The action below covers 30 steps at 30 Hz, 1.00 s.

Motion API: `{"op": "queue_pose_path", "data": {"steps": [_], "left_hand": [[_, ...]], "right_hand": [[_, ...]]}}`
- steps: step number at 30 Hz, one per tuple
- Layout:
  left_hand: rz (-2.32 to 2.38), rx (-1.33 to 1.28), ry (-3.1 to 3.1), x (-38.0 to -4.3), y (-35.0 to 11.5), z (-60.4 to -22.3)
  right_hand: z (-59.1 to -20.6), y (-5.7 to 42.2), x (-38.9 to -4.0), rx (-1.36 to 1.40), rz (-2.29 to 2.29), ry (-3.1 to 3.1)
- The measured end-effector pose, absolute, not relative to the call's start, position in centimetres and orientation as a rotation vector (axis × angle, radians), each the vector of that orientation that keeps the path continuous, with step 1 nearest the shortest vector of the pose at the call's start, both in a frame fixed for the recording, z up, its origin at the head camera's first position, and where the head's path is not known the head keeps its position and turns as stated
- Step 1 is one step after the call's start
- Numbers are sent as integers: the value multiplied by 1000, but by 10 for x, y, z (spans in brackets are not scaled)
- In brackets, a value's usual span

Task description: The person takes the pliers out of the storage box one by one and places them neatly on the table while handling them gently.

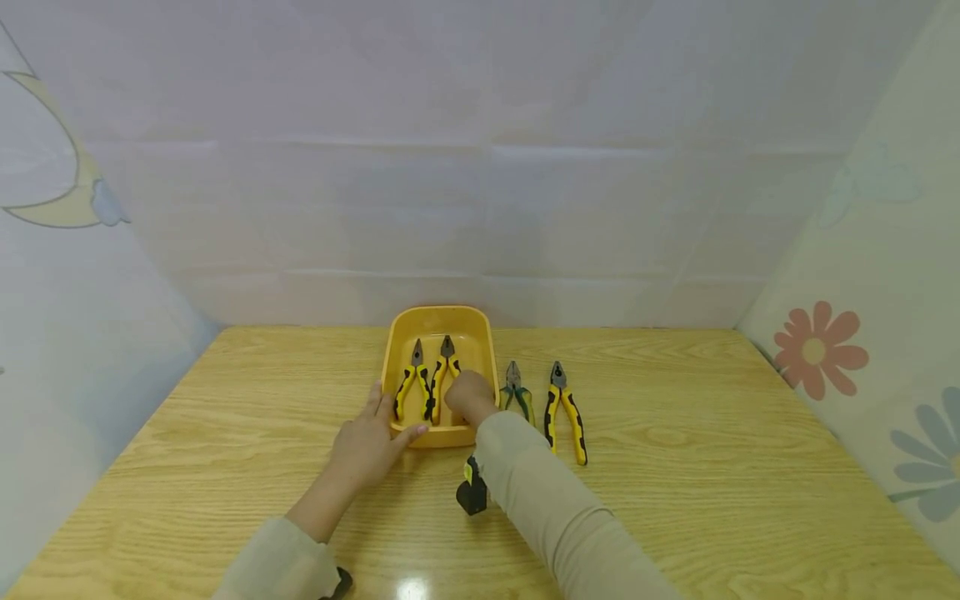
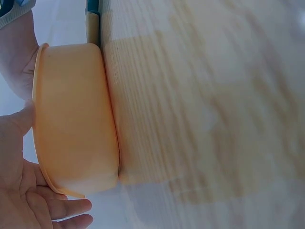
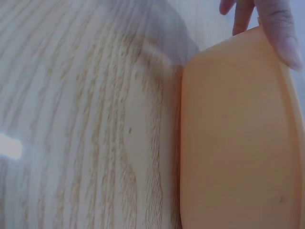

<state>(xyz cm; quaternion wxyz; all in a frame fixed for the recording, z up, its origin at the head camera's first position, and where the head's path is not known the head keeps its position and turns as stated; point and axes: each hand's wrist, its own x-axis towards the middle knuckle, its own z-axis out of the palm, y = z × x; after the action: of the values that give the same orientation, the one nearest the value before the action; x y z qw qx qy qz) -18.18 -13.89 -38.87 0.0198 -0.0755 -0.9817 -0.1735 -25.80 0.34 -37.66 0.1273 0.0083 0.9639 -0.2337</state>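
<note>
A yellow plastic tray (image 1: 441, 313) sits on the table. Inside it lie two pliers with yellow-and-black handles, one pair of pliers (image 1: 409, 390) at the left and another pair (image 1: 438, 385) near the middle. My left hand (image 1: 363, 442) rests against the tray's near left corner, thumb on the rim and fingers fairly straight along the outside. In the left wrist view the same hand (image 2: 24, 191) touches the tray's outer wall (image 2: 76, 119). My right hand (image 1: 471, 395) reaches into the tray's right part, covering the middle pliers' right handle. Its fingertips and anything in them are hidden.
Right of the tray lie green-handled pliers (image 1: 517, 392), partly behind my right arm, and larger yellow-and-black pliers (image 1: 566, 408). A dark wrist device (image 1: 472, 492) hangs below my right sleeve. The wooden table (image 1: 675, 467) ends at a covered wall (image 1: 600, 217).
</note>
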Motion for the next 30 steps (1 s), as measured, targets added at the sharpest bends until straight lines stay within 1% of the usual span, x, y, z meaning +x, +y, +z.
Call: {"op": "queue_pose_path", "data": {"steps": [4,7,10,12,15,17,19,21,24,26,29,30], "left_hand": [[-540,-237,-3047,-181,-140,-390],[-542,-236,-3048,-181,-140,-389],[-539,-236,-3046,-180,-141,-388],[-540,-235,-3046,-181,-141,-388],[-538,-230,-3050,-181,-142,-388],[-536,-227,-3052,-181,-143,-389],[-535,-226,-3052,-181,-143,-389],[-540,-227,-3048,-181,-144,-390],[-548,-230,-3044,-181,-144,-390],[-550,-230,-3045,-181,-144,-389],[-549,-226,-3049,-180,-143,-388],[-547,-224,-3050,-180,-143,-388]], "right_hand": [[-371,4,-253,38,-737,2767],[-367,4,-250,87,-866,2719],[-376,2,-260,169,-945,2680],[-392,1,-273,195,-955,2687],[-448,0,-316,216,-954,2697],[-477,0,-337,198,-956,2720],[-483,-1,-344,220,-984,2693],[-454,-2,-326,247,-1015,2671],[-381,-3,-279,297,-1133,2592],[-343,-2,-253,307,-1191,2560],[-335,1,-249,314,-1224,2559],[-341,2,-254,317,-1213,2569]]}}
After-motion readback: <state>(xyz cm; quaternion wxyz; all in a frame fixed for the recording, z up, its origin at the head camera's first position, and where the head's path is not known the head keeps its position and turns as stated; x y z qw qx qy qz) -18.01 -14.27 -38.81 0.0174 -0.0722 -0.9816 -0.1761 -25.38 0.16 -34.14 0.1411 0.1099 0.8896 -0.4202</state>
